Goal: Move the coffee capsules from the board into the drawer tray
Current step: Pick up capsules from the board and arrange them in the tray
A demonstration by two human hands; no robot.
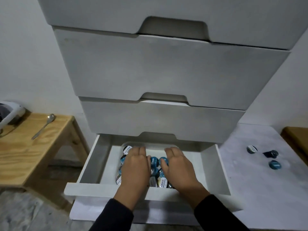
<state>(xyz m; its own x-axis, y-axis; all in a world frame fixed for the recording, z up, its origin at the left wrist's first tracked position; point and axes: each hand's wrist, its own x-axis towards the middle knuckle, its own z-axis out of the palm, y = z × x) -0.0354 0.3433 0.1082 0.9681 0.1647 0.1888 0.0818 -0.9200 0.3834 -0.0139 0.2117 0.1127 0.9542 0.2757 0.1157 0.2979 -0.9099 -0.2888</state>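
The bottom drawer (pixel 93 164) of a white chest is pulled out. Inside sits a clear tray (pixel 124 145) holding several blue and dark coffee capsules (pixel 154 161). My left hand (pixel 135 165) and my right hand (pixel 179 165) lie palm down over the capsules in the tray, fingers stretched forward; I cannot see whether either holds a capsule underneath. On the white board (pixel 260 172) to the right lie three capsules: one white-lidded (pixel 251 149), one dark and tipped over (pixel 271 153), one blue (pixel 274 164).
Three shut white drawers (pixel 166 67) stack above the pulled-out one. A wooden stool (pixel 25 150) at the left carries a spoon (pixel 43 126) and a white container (pixel 11 113). A wooden edge (pixel 298 139) shows at the far right.
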